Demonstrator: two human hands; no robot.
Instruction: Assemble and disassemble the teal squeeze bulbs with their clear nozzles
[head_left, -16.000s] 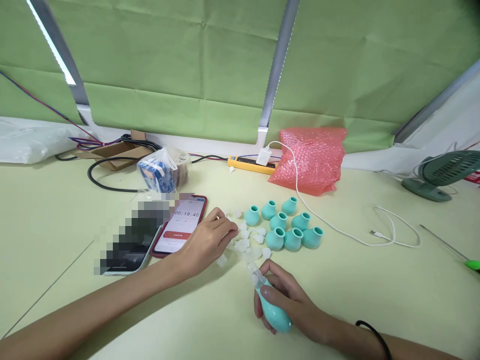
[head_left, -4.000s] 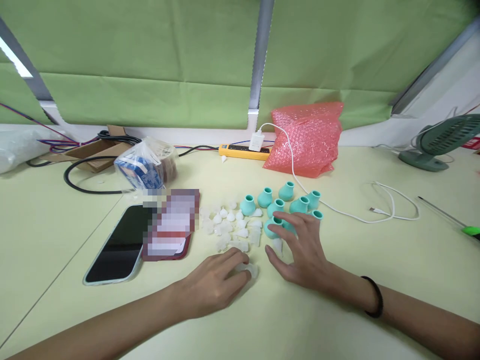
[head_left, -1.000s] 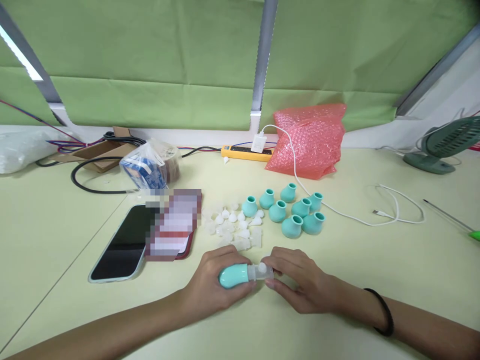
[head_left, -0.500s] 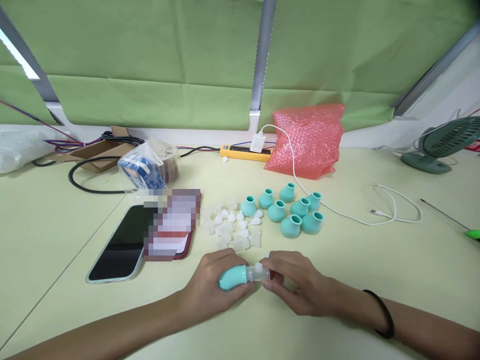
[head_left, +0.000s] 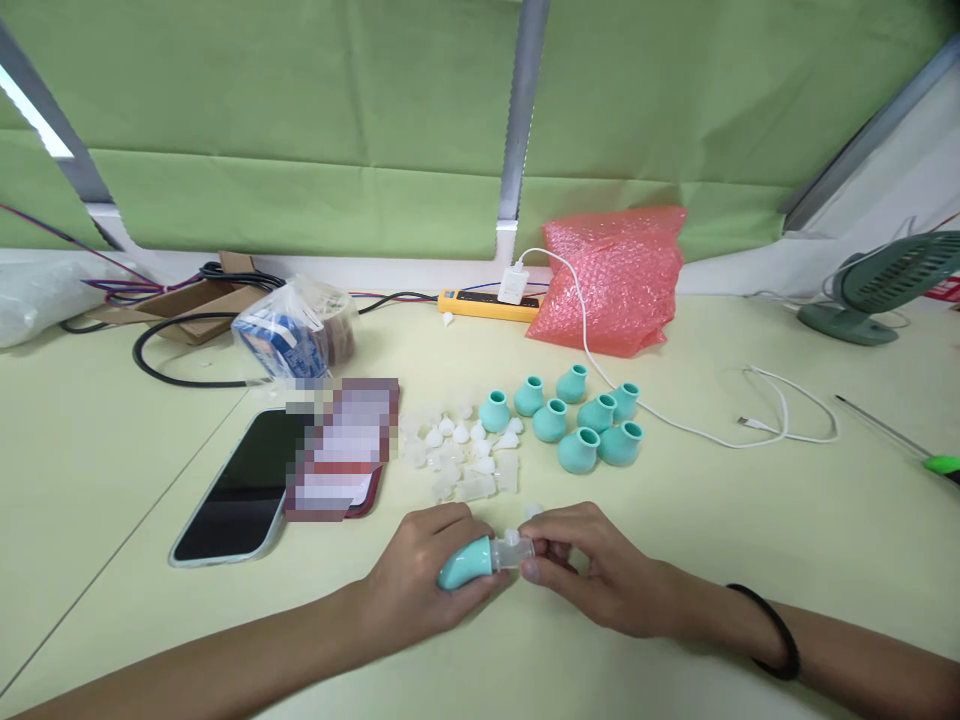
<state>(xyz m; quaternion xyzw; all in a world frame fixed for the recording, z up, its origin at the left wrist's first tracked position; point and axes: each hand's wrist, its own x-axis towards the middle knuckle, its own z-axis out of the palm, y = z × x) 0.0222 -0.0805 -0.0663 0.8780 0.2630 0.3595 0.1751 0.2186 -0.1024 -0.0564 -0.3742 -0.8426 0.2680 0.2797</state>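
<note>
My left hand [head_left: 431, 565] is wrapped round a teal rubber bulb [head_left: 463, 566], which lies on its side with its neck to the right. A clear plastic tube [head_left: 513, 552] sticks out of that neck, with a small white knob on its upper side. The thumb and fingers of my right hand [head_left: 592, 565] are closed at the tube's free end; its very tip is hidden by them. Just beyond the right fingertips shows a small whitish piece [head_left: 533, 511]. Several more teal bulbs [head_left: 578, 452] stand mouth up behind my hands, beside a pile of small clear and white plastic parts [head_left: 461, 455].
Two phones, one dark-screened [head_left: 240, 490] and one in a dark red case [head_left: 393, 440], lie at left. Behind are a bagged blue box [head_left: 281, 340], a yellow power strip [head_left: 480, 308] and pink bubble wrap [head_left: 611, 285]. A white cable [head_left: 720, 440], a screwdriver [head_left: 889, 432] and a fan [head_left: 885, 280] are at right.
The bulb and tube have tilted slightly, the bulb end dropping a little. My right fingers have shifted slightly at the tube's end. The view has moved a touch.
</note>
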